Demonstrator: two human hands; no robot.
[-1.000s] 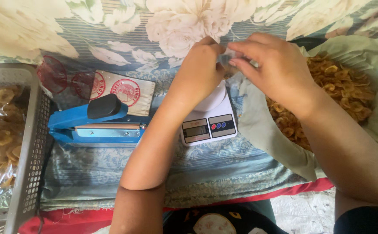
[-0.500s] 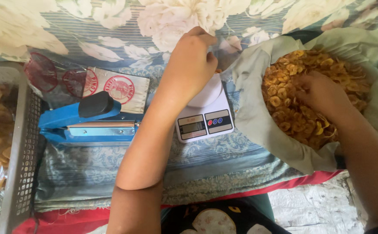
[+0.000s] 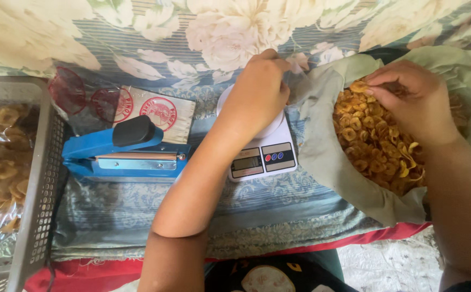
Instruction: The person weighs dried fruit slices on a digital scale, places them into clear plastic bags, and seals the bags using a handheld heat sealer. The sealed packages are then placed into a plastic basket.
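Observation:
My left hand (image 3: pixel 257 94) rests over the white kitchen scale (image 3: pixel 261 157) and pinches the rim of a clear plastic bag (image 3: pixel 299 81) standing on it. My right hand (image 3: pixel 411 100) is in the big pale-green bag (image 3: pixel 332 162) of golden fried chips (image 3: pixel 373 143), fingers closed around a few chips at the top of the heap. The scale's display and its small buttons show below my left wrist.
A blue handheld bag sealer (image 3: pixel 122 151) lies left of the scale, with a stack of printed empty bags (image 3: pixel 154 111) behind it. A grey mesh basket (image 3: pixel 38 194) at the far left holds sealed bags of chips. All of it sits on floral cloth.
My right hand left the bag on the scale, dropped into the chip bag and has now closed on chips near the top. My left hand stayed on the clear bag.

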